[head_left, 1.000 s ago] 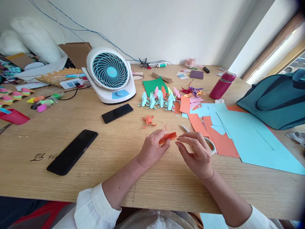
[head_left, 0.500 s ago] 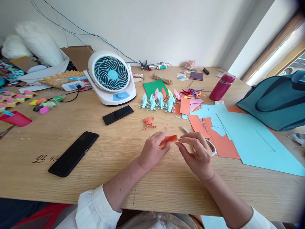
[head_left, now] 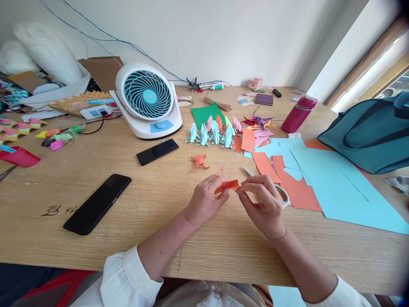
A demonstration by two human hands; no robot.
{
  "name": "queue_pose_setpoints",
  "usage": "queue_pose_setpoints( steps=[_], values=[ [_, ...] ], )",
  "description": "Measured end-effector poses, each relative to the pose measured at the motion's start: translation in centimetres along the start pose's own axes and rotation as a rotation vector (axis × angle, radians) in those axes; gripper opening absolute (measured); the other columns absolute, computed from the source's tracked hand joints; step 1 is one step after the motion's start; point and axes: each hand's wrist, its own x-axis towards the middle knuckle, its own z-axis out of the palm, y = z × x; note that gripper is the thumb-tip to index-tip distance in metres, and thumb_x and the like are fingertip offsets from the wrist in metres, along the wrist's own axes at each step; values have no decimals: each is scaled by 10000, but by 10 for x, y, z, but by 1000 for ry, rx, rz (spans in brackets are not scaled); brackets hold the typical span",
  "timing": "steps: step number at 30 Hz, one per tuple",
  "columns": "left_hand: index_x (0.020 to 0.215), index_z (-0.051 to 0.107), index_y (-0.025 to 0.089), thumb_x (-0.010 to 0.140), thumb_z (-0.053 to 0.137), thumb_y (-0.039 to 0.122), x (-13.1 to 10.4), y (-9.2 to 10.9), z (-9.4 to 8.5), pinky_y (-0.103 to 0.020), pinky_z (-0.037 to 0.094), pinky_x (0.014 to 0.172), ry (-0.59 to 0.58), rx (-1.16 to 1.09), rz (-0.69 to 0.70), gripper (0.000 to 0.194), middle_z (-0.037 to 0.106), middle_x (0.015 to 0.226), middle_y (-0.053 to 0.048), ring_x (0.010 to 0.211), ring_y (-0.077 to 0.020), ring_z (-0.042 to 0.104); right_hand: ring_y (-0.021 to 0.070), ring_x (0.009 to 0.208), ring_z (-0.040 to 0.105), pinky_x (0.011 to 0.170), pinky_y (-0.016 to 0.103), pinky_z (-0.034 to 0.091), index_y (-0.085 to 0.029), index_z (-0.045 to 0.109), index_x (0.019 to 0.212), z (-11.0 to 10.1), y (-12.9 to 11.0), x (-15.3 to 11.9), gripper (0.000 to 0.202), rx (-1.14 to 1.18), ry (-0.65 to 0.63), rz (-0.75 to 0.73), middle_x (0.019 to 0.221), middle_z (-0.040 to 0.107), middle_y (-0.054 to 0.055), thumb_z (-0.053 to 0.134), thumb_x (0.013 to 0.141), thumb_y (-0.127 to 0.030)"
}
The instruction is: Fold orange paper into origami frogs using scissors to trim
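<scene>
A small folded piece of orange paper (head_left: 230,184) is pinched between the thumb and fingers of my left hand (head_left: 206,198). My right hand (head_left: 263,204) has its thumb and fingertips closed at the paper's right end. An orange folded figure (head_left: 200,162) lies on the table just beyond my left hand. Behind it, several light blue folded figures (head_left: 215,134) stand in a row, with pink, orange and green ones among them. Scissors (head_left: 283,195) lie partly hidden behind my right hand.
Orange sheets (head_left: 297,187) and large light blue sheets (head_left: 348,183) cover the right side, near a pink bottle (head_left: 297,115) and a teal bag (head_left: 370,132). A fan (head_left: 148,100) and two black phones (head_left: 97,204) are on the left.
The fingertips of my right hand have closed in on the right end of the orange paper. The whole view has shifted slightly.
</scene>
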Motion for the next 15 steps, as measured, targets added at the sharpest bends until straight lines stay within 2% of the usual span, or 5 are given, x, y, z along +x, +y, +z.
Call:
queue_pose_setpoints(
  steps=[15],
  values=[
    [929,620,189,824,585,63,0,0,1,-259,505,732,2,-1,4,168,663,801,-1,761,-147,631,165,784,626,668,321,541,-243,634,999,0,-1,0,228,-8,4,2,905,612,39,665,874,-55]
  ],
)
